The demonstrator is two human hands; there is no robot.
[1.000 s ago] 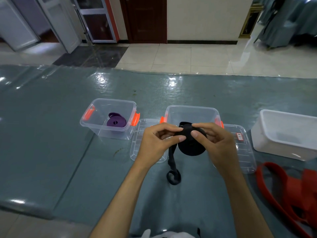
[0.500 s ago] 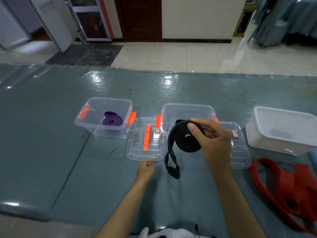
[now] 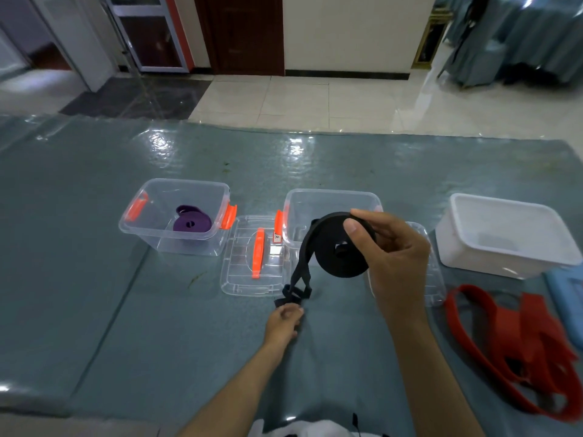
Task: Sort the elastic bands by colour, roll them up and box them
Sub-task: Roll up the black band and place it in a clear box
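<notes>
- Black band [image 3: 342,247] is mostly rolled into a fat round roll, held up in the air in front of the middle clear box [image 3: 331,203].
- Right hand [image 3: 391,257] is closed on the roll, with the thumb on its front face and the other fingers behind it.
- A loose tail of the black band hangs down from the roll toward 7 o'clock and ends in a small twisted loop [image 3: 293,294] low by the counter [image 3: 94,310].
- Left hand [image 3: 284,320] is down at that loop, fingers curled at the end of the tail. It looks like a pinch, but I cannot tell for sure.
- The two hands are apart, the right one high and the left one low.
- Purple band [image 3: 191,223] sits rolled up inside the left clear box [image 3: 176,216], at 10 o'clock from the roll. That box has orange clips on its sides.
- A clear lid [image 3: 252,266] with an orange handle lies flat between the two clear boxes.
- Another clear lid [image 3: 432,272] lies flat at 3 o'clock, partly hidden behind the right hand.
- A white tub [image 3: 504,234] stands at 3 o'clock, farther out.
- Red bands [image 3: 517,339] lie in a loose heap on the counter at 4 o'clock, not rolled.
- A bit of something light blue [image 3: 568,294] shows at the right edge, just beside the red bands.
</notes>
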